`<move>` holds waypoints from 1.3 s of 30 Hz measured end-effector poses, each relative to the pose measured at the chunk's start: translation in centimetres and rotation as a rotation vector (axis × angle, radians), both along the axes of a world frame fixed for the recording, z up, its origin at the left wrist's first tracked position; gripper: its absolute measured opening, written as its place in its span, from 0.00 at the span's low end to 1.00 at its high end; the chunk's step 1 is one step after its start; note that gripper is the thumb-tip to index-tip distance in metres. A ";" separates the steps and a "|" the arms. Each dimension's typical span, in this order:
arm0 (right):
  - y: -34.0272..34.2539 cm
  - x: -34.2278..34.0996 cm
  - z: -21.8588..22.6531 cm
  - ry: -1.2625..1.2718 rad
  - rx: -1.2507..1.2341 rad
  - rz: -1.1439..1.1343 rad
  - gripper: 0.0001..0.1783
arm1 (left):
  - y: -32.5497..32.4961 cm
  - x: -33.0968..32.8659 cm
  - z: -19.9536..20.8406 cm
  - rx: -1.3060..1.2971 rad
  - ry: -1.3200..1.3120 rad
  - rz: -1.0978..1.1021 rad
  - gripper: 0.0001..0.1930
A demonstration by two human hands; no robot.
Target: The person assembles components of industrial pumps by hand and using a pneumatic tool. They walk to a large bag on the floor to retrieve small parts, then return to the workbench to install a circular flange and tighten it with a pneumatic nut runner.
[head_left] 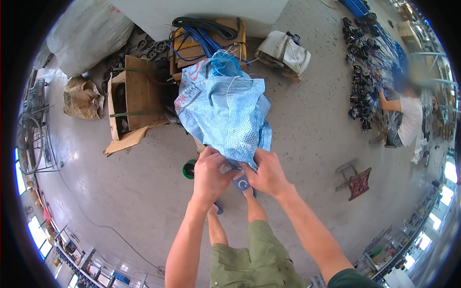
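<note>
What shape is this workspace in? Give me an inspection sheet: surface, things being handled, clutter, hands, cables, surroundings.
Surface: grey floor, small dark bits scattered toward the top.
Things being handled: blue woven sack, rumpled.
Clutter: open cardboard box and brown sack at left; green round container near the feet; low stool at right.
Hands: left hand and right hand both grip the sack's near edge with their fingers.
Cables: blue cable bundle and black coil beyond the sack; thin cable across the floor at lower left.
Surroundings: another person beside dark parts at right.
</note>
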State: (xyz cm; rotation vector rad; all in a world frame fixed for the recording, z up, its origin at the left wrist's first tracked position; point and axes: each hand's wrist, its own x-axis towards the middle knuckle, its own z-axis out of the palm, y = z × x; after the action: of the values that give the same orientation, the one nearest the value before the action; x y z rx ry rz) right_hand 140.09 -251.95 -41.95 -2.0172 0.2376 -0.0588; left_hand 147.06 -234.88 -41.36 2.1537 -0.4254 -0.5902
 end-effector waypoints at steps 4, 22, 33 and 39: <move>0.1 -0.2 -0.4 0.010 -0.059 -0.034 0.10 | -0.2 -0.6 -0.6 0.023 -0.180 -0.014 0.15; -1.1 0.3 -1.7 0.543 0.333 -0.113 0.18 | -0.4 -0.1 -1.9 0.072 -0.527 -0.393 0.10; -2.0 -1.4 -1.5 0.411 1.129 -0.511 0.19 | 0.5 0.5 -0.6 -0.050 -0.064 -0.007 0.19; -2.7 -2.8 -2.5 0.391 1.295 -0.440 0.24 | 0.6 0.4 -0.3 -0.063 -0.008 -0.096 0.19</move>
State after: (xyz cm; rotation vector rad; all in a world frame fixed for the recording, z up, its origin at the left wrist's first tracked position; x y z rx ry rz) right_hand 137.31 -254.64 -44.46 -0.6477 0.7398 0.1786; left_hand 147.50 -234.24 -41.70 2.0850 -0.5469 -0.6137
